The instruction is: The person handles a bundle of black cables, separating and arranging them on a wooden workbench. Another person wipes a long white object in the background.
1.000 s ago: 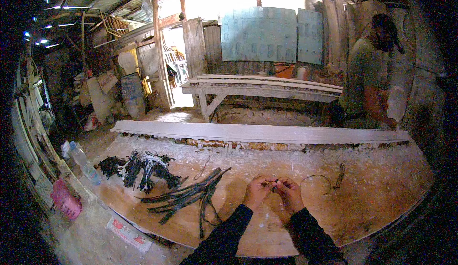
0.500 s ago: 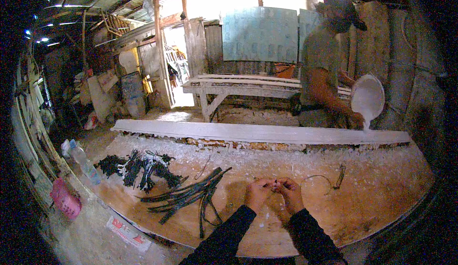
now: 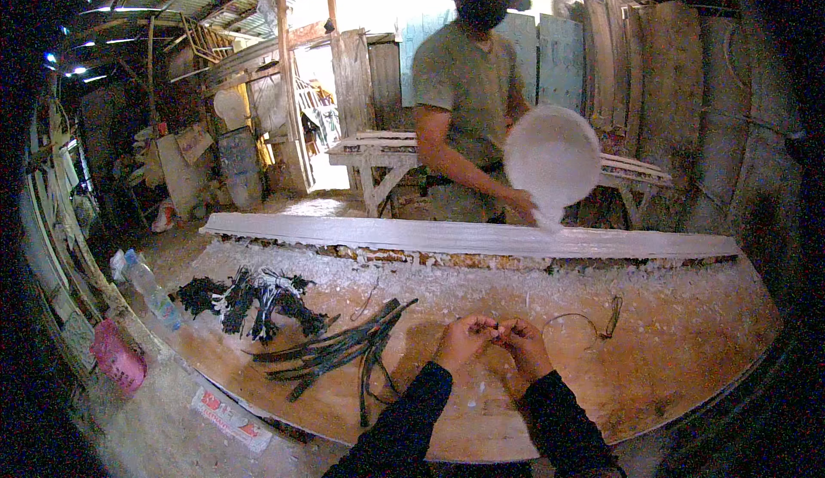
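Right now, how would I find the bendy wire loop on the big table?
Start at the wooden worktable. Just right of the person's right hand lies a thin wire loop with a twisted tail. Unlike the dark strips on the left, it lies alone.

**Dark sleeves, bare hands**

Both forearms enter from the lower edge of the frame in long, dark, slightly creased sleeves ending at the wrists. The left hand (image 3: 464,340) and right hand (image 3: 526,346) are ungloved, without visible rings.
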`<state>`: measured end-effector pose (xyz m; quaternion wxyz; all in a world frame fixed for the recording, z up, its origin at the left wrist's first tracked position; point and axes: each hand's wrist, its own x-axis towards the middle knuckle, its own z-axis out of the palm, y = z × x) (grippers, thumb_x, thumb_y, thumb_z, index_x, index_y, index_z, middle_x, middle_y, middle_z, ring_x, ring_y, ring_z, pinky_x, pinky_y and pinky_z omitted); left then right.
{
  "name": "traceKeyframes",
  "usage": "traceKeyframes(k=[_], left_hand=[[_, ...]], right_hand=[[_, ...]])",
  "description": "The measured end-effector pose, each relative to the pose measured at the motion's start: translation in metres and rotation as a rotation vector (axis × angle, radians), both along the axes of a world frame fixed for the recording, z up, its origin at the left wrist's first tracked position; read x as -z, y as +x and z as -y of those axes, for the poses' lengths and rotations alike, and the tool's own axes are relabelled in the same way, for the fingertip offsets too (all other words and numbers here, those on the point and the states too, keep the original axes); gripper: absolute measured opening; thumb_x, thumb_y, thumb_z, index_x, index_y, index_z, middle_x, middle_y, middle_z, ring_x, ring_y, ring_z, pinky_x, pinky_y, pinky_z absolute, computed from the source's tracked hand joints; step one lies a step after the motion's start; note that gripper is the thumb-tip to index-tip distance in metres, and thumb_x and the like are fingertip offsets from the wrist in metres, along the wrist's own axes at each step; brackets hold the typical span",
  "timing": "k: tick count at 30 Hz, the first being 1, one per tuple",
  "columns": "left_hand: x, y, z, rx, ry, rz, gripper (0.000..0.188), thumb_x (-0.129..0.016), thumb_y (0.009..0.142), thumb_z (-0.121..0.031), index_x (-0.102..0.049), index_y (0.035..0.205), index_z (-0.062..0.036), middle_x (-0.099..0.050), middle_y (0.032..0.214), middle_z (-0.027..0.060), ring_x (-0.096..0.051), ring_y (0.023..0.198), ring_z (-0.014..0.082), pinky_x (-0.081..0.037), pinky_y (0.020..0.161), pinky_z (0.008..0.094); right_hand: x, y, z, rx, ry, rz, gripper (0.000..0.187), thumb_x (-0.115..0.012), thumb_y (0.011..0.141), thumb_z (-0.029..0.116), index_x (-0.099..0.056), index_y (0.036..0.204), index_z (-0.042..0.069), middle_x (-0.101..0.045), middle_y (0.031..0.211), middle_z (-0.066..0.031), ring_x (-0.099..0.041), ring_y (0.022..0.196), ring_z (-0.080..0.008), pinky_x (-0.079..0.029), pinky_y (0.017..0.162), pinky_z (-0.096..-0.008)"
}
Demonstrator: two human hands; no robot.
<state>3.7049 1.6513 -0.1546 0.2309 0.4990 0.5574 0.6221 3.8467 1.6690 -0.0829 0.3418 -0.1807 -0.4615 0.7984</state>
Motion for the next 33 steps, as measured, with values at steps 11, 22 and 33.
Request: traceKeyframes(k=[11,22,33], left_hand=[[-0.018,-0.002,0.013,0.208,-0.086,0.167,0.019,-0.063,0.075,-0.021,-0.057,0.087,-0.0062,-0.057,0.071,-0.0002,-0.052,0.060,0.0073,-0.042,0.048,0.0200],[-0.028,-0.005,0.019,0.340,-0.143,0.211,0.017,-0.058,0.079,-0.021,-0.055,0.089,-0.0069,-0.056,0.070,-0.0014,-0.047,0.055,0.0033,-0.036,0.042,0.0167],[-0.017,-0.008,0.018,0.419,-0.194,0.262,0.019,-0.054,0.081,-0.028,-0.054,0.088,-0.0108,-0.056,0.072,-0.0027,-0.046,0.057,0.0034,-0.035,0.046,0.0178]], right_hand=[[0.013,-0.002,-0.007,0.017,-0.015,0.018,0.007,-0.056,0.075,0.008,-0.053,0.081,0.010,-0.059,0.095,-0.0067,-0.056,0.076,-0.0181,-0.047,0.058,-0.0290],[0.035,-0.008,-0.028,-0.070,0.161,-0.019,0.014,-0.057,0.077,0.007,-0.054,0.091,0.006,-0.058,0.090,-0.0051,-0.056,0.080,-0.0158,-0.047,0.072,-0.0297],[0.030,-0.008,-0.023,-0.092,0.138,-0.022,0.011,-0.057,0.078,0.010,-0.052,0.087,0.006,-0.056,0.084,-0.0030,-0.054,0.078,-0.0147,-0.045,0.072,-0.0285]])
